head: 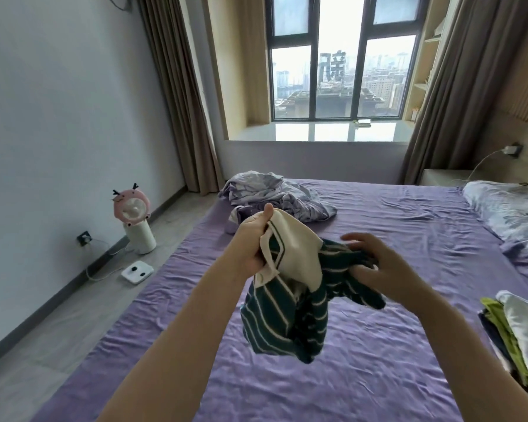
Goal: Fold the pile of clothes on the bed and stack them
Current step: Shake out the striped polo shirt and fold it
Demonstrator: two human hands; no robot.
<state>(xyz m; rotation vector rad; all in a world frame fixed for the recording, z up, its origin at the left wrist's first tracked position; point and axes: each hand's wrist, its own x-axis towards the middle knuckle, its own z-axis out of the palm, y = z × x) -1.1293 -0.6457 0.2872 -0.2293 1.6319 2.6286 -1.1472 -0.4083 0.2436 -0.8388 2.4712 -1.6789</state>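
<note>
A dark green shirt with white stripes and a cream collar [290, 315] hangs bunched in the air above the purple bed [363, 376]. My left hand [252, 242] grips it at the collar, thumb up. My right hand [378, 266] holds the striped fabric on the right side, fingers partly spread and blurred. A stack of folded clothes [521, 339], white, lime green and dark, lies at the bed's right edge. A crumpled pale floral cloth [275, 193] sits at the far left part of the bed.
A pillow [512, 214] lies at the bed's far right. On the floor to the left stand a pink fan [133, 217] and a white scale [137, 272] with a cable. The window and curtains are beyond the bed.
</note>
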